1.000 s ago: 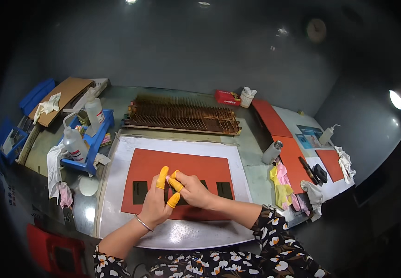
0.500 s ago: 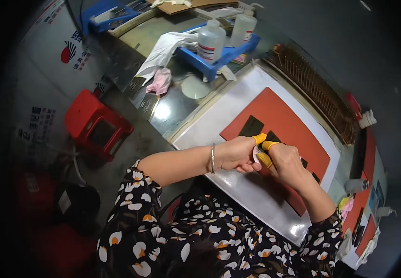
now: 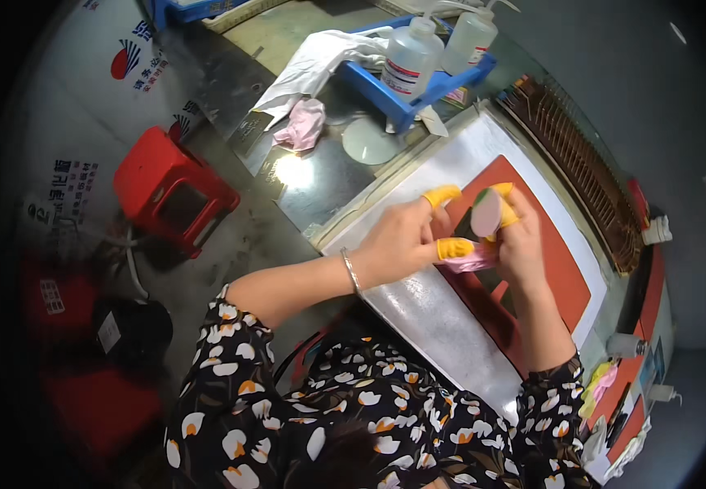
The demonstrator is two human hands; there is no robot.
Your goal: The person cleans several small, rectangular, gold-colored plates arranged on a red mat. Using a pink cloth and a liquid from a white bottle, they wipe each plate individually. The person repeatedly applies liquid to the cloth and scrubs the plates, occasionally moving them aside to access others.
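Head view, frame tilted. I see both hands meeting at centre right over the red mat (image 3: 569,273) on the white sheet (image 3: 442,326) covering the tabletop (image 3: 304,187).

Left hand (image 3: 398,240): orange finger cots on thumb and forefinger, pinching a pinkish cloth (image 3: 473,259) at its lower edge.

Right hand (image 3: 524,244): fingers curled, closed on a small oval disc (image 3: 486,212), pale pink with a green rim, held up just above the cloth.

Judgement: disc looks light, thin and stiff, probably smooth and easily smudged; best taken by the rim. Cloth is soft and limp.

Upper frame: two squeeze bottles (image 3: 411,55) in a blue tray (image 3: 418,90). Left: red stool (image 3: 172,189) on the floor.
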